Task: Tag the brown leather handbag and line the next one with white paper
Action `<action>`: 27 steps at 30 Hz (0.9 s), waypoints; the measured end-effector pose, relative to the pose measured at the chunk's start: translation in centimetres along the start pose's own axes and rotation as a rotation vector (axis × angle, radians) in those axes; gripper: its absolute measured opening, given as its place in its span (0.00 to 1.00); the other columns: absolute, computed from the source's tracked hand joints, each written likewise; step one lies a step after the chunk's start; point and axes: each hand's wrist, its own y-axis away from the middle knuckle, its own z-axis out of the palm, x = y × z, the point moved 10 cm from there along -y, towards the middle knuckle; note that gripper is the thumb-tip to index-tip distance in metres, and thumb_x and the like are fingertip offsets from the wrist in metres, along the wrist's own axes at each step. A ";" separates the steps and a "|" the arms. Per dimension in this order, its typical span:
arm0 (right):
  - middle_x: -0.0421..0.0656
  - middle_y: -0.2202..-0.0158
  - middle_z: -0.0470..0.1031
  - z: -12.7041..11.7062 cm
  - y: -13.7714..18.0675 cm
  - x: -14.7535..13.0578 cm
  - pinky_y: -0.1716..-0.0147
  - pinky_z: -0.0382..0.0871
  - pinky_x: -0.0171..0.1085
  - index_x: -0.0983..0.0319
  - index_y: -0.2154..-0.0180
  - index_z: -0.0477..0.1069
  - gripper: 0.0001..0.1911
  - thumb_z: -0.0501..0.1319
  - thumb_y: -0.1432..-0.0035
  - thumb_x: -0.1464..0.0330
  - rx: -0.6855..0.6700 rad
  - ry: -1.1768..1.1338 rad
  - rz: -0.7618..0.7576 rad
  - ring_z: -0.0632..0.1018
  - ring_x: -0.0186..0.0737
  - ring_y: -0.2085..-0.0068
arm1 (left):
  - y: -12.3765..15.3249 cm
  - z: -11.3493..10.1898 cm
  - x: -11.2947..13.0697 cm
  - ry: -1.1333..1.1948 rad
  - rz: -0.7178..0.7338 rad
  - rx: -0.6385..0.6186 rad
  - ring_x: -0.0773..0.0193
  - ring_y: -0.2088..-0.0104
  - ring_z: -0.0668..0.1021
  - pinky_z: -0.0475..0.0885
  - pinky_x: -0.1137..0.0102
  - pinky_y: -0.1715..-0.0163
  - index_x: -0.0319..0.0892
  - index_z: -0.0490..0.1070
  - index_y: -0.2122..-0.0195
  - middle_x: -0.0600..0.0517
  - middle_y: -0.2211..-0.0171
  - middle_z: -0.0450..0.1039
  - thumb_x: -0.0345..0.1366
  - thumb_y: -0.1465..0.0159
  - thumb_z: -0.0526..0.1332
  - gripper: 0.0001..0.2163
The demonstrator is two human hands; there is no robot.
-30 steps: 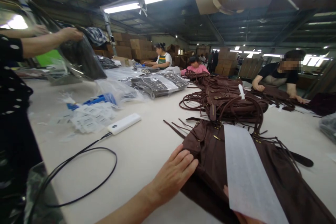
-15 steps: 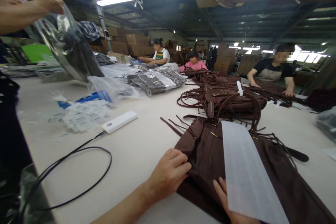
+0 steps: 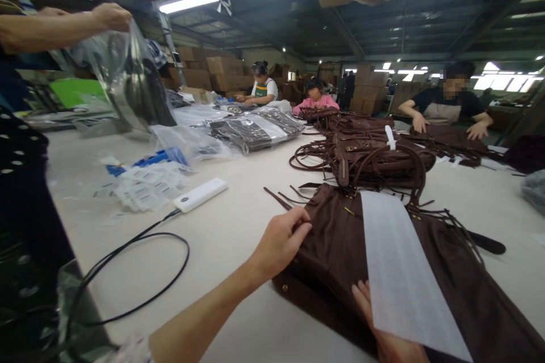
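A dark brown handbag lies flat before me, with a white paper strip running across it. My left hand is closed on the bag's left edge near its upper corner, thumb and fingers pinching the material. My right hand rests with its fingers stretched out on the bag's lower part, some of it hidden beneath the paper strip. Straps and thin fringe stick out around the bag's top.
More brown bags are piled behind mine. To the left lie a white power bank with a black cable, small label packets and a plastic-wrapped bag. A co-worker's hand holds up a clear plastic bag.
My left hand has moved up the bag's left edge toward its top corner. My right hand stays nearly in place. The co-worker's plastic bag on the left has shifted right.
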 end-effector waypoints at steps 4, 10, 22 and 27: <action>0.38 0.44 0.71 -0.4 0.2 -0.8 0.42 0.69 0.44 0.54 0.36 0.55 0.34 0.48 0.42 0.80 0.037 0.182 -0.158 0.76 0.45 0.47 | 3.4 0.1 -4.6 0.114 -0.104 0.150 0.67 0.73 0.71 0.68 0.73 0.72 0.42 0.64 0.59 0.57 0.74 0.66 0.36 0.31 0.48 0.08; 0.38 0.44 0.72 -0.5 0.7 -1.0 0.37 0.59 0.41 0.57 0.33 0.46 0.40 0.48 0.46 0.83 0.142 0.222 -0.235 0.76 0.40 0.48 | 6.1 -0.9 1.2 -0.406 0.447 0.201 0.55 0.51 0.72 0.68 0.57 0.49 0.44 0.74 0.56 0.45 0.54 0.73 0.29 0.32 0.51 0.12; 0.38 0.51 0.78 1.0 1.5 0.3 0.49 0.74 0.35 0.57 0.34 0.46 0.36 0.46 0.43 0.77 0.226 0.059 -0.354 0.80 0.37 0.54 | 10.7 3.7 8.4 -0.558 1.050 0.142 0.59 0.43 0.68 0.58 0.56 0.37 0.47 0.70 0.48 0.52 0.45 0.71 0.31 0.34 0.59 0.14; 0.38 0.48 0.76 0.2 1.4 -0.3 0.48 0.74 0.34 0.55 0.35 0.50 0.37 0.45 0.44 0.80 0.209 0.090 -0.343 0.79 0.37 0.52 | 9.2 4.3 6.8 -0.505 0.982 0.093 0.58 0.49 0.73 0.65 0.58 0.44 0.38 0.70 0.48 0.47 0.49 0.75 0.28 0.32 0.52 0.14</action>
